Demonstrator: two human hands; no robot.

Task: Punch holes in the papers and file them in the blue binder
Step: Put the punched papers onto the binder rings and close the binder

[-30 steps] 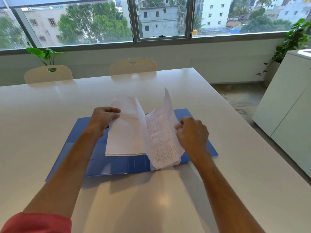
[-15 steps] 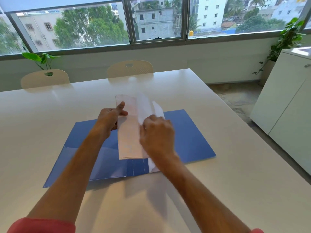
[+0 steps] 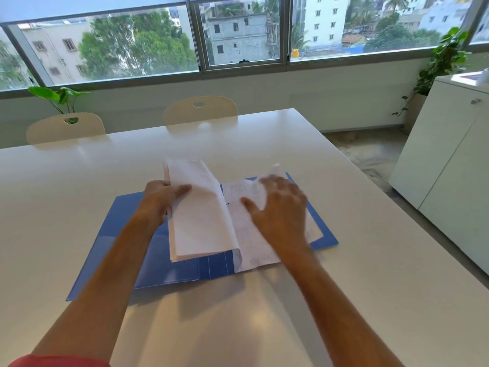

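Blue binder: lies open and flat on the white table, spine toward the person. Papers: stacked on the binder near its spine, the upper sheets lifted and curled leftward. Left hand: pinches the raised sheets' left edge, probably to keep them clear. Right hand: open, fingers spread, gripping nothing, palm pressing a written sheet flat on the right cover, blurred. No punch in view.

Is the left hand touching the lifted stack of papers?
Touching. The head view shows the left hand gripping the lifted stack of papers, thumb pressed on its top sheet.
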